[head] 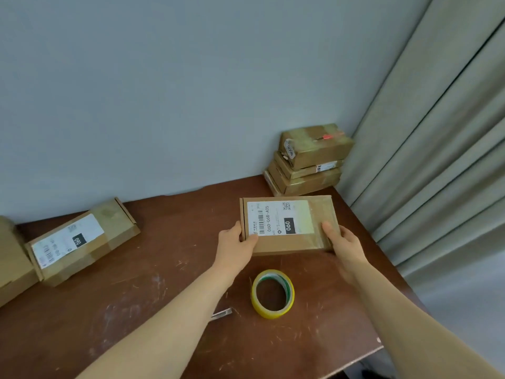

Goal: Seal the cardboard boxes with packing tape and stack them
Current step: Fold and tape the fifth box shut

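A flat cardboard box [289, 243] with a white shipping label lies on the brown table, right of centre. My left hand [237, 242] grips its near left corner, thumb on top. My right hand [341, 239] grips its near right edge, thumb over the taped part. A roll of yellowish packing tape [273, 294] lies flat just in front of the box, between my forearms. A stack of three taped boxes [308, 160] stands in the far right corner against the wall.
Another labelled box [82, 239] lies at the left by the wall, with part of a further box [13, 258] at the left edge. A small metal cutter [222, 313] lies beside my left forearm. Curtains [437, 132] hang at the right, past the table edge [363, 354].
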A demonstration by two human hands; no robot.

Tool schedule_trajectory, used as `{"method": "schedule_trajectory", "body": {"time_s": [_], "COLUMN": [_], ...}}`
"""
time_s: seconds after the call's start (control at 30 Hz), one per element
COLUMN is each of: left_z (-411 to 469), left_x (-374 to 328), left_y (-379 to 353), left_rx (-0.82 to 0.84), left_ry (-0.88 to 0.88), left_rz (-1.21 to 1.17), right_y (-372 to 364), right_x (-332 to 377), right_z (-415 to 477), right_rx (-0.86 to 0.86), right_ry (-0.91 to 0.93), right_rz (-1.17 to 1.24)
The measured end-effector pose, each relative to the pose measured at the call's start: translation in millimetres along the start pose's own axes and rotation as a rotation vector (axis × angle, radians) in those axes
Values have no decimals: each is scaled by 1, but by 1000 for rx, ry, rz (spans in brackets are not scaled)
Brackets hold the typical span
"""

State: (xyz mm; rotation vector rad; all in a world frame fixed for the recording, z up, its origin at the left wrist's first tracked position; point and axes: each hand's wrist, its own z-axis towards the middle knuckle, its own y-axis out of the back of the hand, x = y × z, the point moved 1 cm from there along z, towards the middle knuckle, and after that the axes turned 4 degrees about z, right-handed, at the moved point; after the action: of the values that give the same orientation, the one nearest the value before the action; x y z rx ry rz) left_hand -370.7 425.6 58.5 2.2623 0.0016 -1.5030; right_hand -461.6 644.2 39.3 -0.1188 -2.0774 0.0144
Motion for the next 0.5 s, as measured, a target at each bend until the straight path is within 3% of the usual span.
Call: {"method": "schedule_trajectory", "body": {"time_s": [0.13,0.33,0.5], "left_z": [22,59,84], "left_x": [-21,-30,-37], "left_y": [-56,-141,-176], "left_rx": [-44,-94,-118], "left_ry": [62,294,420], "left_rz": [-65,-55,-148], "right_y": [36,95,97], "right_x": [9,13,25], "right_z": [49,126,169], "right_rx": [3,-45,-4], "right_ry": [-63,-4,58], "right_rz": [44,-360,-400]}}
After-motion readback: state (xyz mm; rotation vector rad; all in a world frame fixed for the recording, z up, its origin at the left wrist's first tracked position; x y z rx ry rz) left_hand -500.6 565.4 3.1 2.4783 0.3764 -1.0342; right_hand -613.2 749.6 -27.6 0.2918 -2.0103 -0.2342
